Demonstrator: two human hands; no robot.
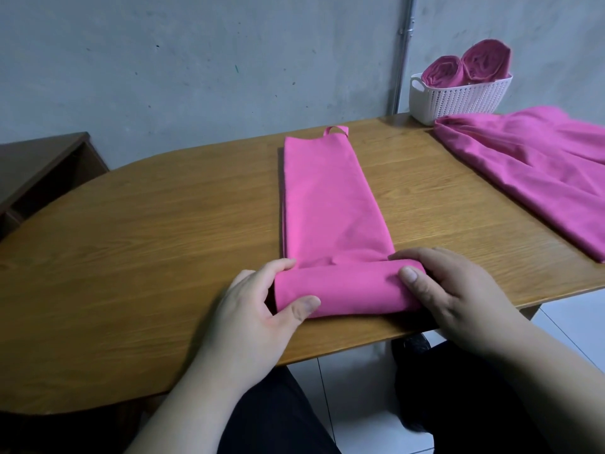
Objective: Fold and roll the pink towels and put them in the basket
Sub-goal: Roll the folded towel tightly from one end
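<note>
Head cam: both hands, left hand (258,309) and right hand (458,290), curl around the ends of the started roll (343,290) at the table's (163,240) near edge, probably for tightness. The folded towel (327,198) stretches toward the basket (458,99), far right.

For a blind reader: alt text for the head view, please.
The left hand and right hand grip the rolled end of a folded pink towel on a table. A white basket behind holds two rolled towels.
</note>
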